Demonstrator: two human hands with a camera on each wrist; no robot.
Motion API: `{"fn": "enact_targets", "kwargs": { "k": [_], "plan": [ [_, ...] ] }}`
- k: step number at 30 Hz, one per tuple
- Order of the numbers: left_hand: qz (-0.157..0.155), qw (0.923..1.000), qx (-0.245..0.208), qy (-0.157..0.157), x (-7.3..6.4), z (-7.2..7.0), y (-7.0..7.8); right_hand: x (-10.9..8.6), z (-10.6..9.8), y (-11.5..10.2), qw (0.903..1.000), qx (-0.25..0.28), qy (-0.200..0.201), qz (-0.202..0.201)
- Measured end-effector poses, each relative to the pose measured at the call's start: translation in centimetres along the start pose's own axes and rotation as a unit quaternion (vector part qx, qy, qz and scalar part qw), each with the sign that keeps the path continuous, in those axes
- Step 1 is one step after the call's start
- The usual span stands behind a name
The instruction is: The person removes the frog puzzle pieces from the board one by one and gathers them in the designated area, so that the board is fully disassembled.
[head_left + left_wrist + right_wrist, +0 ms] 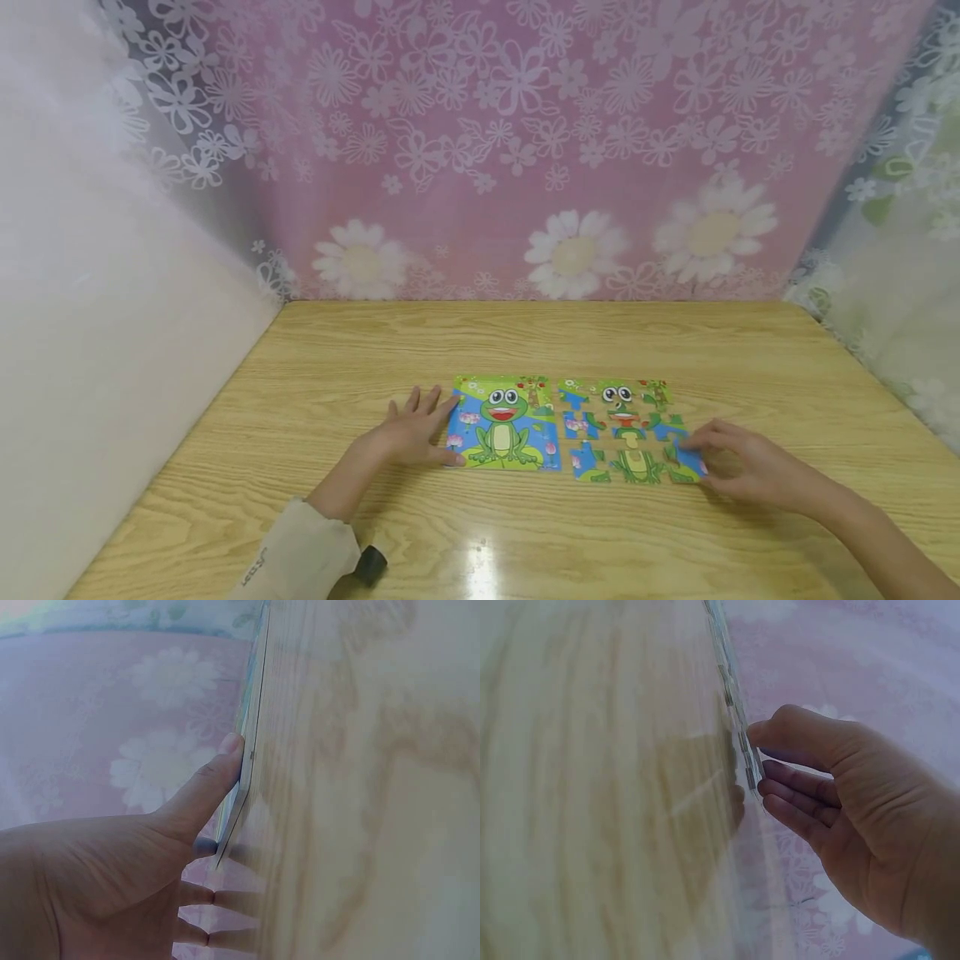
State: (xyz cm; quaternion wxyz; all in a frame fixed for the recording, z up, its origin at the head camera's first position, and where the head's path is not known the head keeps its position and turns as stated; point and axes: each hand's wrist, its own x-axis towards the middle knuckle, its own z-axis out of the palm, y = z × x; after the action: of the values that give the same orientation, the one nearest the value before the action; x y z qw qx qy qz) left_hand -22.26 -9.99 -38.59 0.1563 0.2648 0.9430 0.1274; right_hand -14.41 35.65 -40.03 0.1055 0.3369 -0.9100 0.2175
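Note:
A square frog picture board (503, 423) lies flat on the table. My left hand (412, 429) rests at its left side with fingers spread, the thumb touching the lower left corner. Just right of the board, loose frog puzzle pieces (636, 467) lie in three rows with small gaps between them. My right hand (757, 468) holds the lower right puzzle piece (686, 463) by its outer edge, between curled fingers and thumb. In the right wrist view the fingertips (763, 787) meet the pieces' thin edge. The left wrist view shows the thumb (202, 787) against the board's edge.
The wooden table (360, 342) has a glossy surface. Behind it hangs a pink flowered curtain (465, 192), with a pale wall (112, 292) at the left and a flowered sheet (900, 275) at the right. A small black object (371, 567) sits by the left sleeve (300, 550).

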Motion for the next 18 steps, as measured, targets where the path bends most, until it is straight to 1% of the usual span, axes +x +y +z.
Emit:
{"fn": "enact_targets", "kwargs": {
  "k": [4, 9, 12, 18],
  "plan": [
    [0.001, 1.0, 0.001, 0.0, -0.01, 0.02, 0.05, -0.08, 0.04, -0.03, 0.9999, 0.006, -0.011, 0.003],
    [0.0, 1.0, 0.0, -0.002, -0.05, -0.15, 0.14, -0.11, -0.01, 0.01, 0.9997, 0.002, -0.022, 0.01],
    [0.0, 1.0, -0.001, -0.004, -0.08, -0.18, 0.15, -0.13, -0.04, 0.01, 0.9997, -0.001, -0.021, 0.01],
    [0.002, 1.0, -0.001, -0.005, -0.03, -0.07, 0.08, -0.2, 0.06, 0.13, 0.9999, 0.003, -0.014, -0.002]
  ]
}}
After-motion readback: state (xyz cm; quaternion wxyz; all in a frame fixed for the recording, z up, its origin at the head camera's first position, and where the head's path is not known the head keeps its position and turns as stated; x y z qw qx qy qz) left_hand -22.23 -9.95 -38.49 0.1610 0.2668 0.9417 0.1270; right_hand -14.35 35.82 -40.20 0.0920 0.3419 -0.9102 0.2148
